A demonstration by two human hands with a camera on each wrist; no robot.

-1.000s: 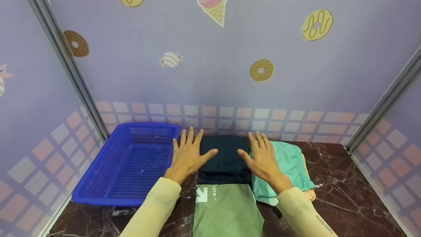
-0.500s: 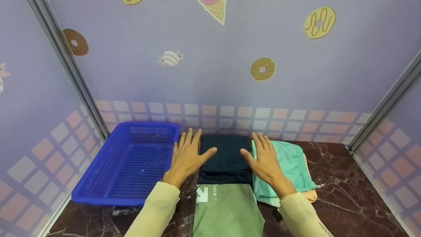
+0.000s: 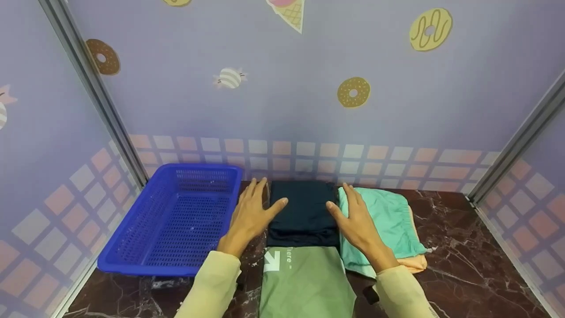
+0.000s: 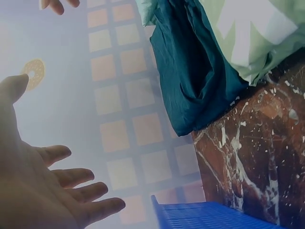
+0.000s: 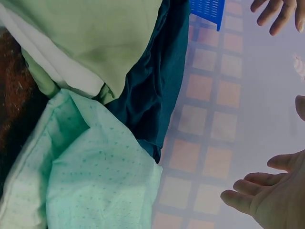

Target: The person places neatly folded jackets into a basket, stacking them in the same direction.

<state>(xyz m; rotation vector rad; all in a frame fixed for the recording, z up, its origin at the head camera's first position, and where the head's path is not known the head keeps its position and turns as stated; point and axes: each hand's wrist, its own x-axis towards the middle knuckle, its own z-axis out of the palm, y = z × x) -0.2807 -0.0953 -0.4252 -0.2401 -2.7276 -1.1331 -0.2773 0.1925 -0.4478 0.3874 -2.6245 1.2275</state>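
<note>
The worktop [image 3: 468,247] is dark reddish-brown with a marble pattern, crossed by thin white veins and pale flecks. It runs back to a lilac rear wall [image 3: 282,115] and between a left side wall [image 3: 44,132] and a right side wall [image 3: 540,194]; grey metal posts [image 3: 95,92] stand in both rear corners. Low on all three walls runs a band of pink and white squares [image 3: 329,157]. Above it the rear wall carries printed sweets: a brown doughnut [image 3: 103,57], a striped candy [image 3: 230,78], an ice-cream cone [image 3: 291,15], a sprinkled doughnut [image 3: 353,92] and a yellow iced doughnut [image 3: 430,30].

On the worktop's left side sits a blue perforated basket [image 3: 185,229]. Near the rear wall, in the middle, lies a folded navy cloth [image 3: 304,214]; a green cloth [image 3: 304,282] with a white arrow print [image 3: 272,260] meets its near edge. To the right is a turquoise garment [image 3: 393,216] with a gathered edge, over a peach cloth [image 3: 417,265].

The left hand [image 3: 251,216] hovers between basket and navy cloth, thumb spread from straight fingers. The right hand [image 3: 358,223], likewise spread, hovers over the border of navy cloth and turquoise garment. Both arms wear pale yellow sleeves [image 3: 212,285].
</note>
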